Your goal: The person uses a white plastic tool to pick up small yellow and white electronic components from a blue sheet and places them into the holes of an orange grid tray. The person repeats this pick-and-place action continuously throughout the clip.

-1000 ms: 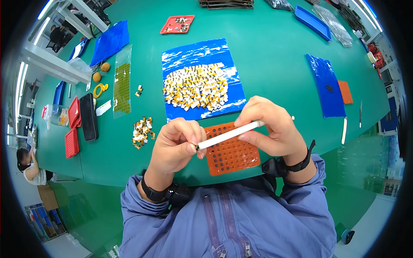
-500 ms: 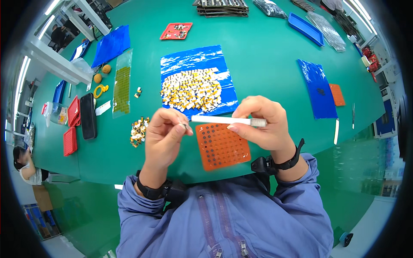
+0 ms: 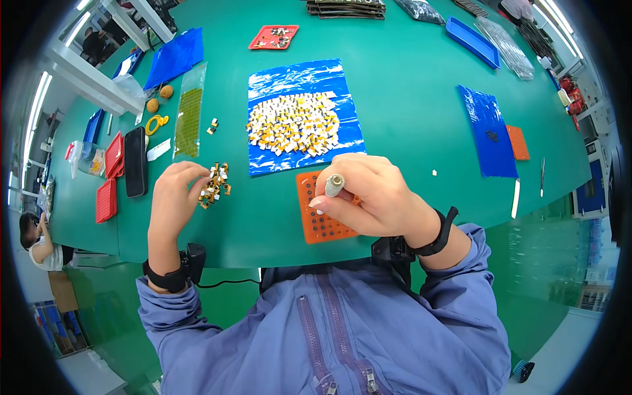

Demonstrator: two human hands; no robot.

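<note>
My left hand [image 3: 174, 199] is at the edge of a small pile of gold, white and black parts [image 3: 215, 187], thumb and fingers bent together there. Whatever lies between those fingertips is too small to make out. My right hand [image 3: 378, 197] is closed around a white pen-shaped tool [image 3: 334, 185], its blunt end turned up and its lower end hidden by my fingers. Beneath that hand lies an orange pegged tray [image 3: 322, 230] with small dark round pieces on several pegs. Behind it, a blue plastic sheet [image 3: 296, 72] bears a large heap of white-and-yellow flat parts [image 3: 293, 125].
To the left lie a black case [image 3: 135, 162], red trays [image 3: 106, 201], yellow scissors [image 3: 156, 124] and a green-yellow strip sheet [image 3: 189, 118]. A red tray of parts [image 3: 274, 37] sits farther back. On the right are another blue sheet [image 3: 487, 131], an orange tray [image 3: 518, 143] and tweezers [image 3: 542, 176].
My left hand has moved left, away from my right hand, to the small pile. My right hand has shifted left over the orange tray and tipped the pen-shaped tool from level to steep.
</note>
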